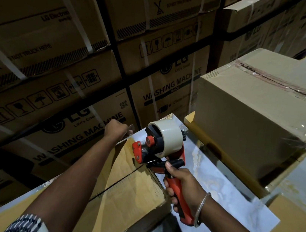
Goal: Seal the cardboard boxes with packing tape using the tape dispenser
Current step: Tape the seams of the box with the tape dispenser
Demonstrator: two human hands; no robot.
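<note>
A brown cardboard box (132, 193) lies in front of me with its centre seam showing between the closed flaps. My right hand (183, 188) grips the red handle of a tape dispenser (160, 146), whose roll of clear tape stands above the box's far right part. A strip of clear tape runs from the dispenser along the box top to its far end. There my left hand (115, 130) is curled at the far edge, pinching the tape's end.
A second box (254, 119), sealed with clear tape, stands at the right on flat cardboard sheets. Both rest on a pale marbled surface (225, 193). A wall of stacked, strapped washing-machine cartons (67, 65) rises close behind and to the left.
</note>
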